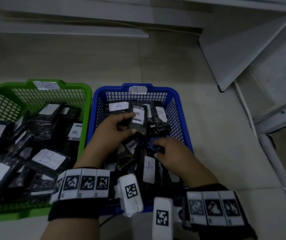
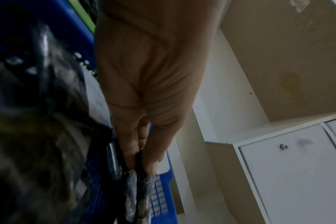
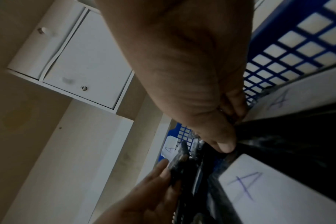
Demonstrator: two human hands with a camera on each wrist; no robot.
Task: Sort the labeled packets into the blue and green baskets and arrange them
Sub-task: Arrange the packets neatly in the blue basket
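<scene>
The blue basket (image 1: 180,108), tagged A, holds several black packets with white A labels. My left hand (image 1: 132,122) pinches one A packet (image 1: 138,118) and holds it upright over the far half of the basket; in the left wrist view the fingers (image 2: 132,151) clamp its edge (image 2: 138,189). My right hand (image 1: 157,149) is down in the basket's near half, where thumb (image 3: 224,145) and fingers pinch the top of a black packet (image 3: 278,136) beside another A packet (image 1: 149,168). The green basket (image 1: 86,104), tagged B, holds several B packets (image 1: 49,159).
Both baskets sit side by side on a pale tiled floor (image 1: 156,58). White cabinets (image 1: 242,49) stand behind and to the right, with a door frame (image 1: 277,122) at the right. Bare floor lies beyond the baskets.
</scene>
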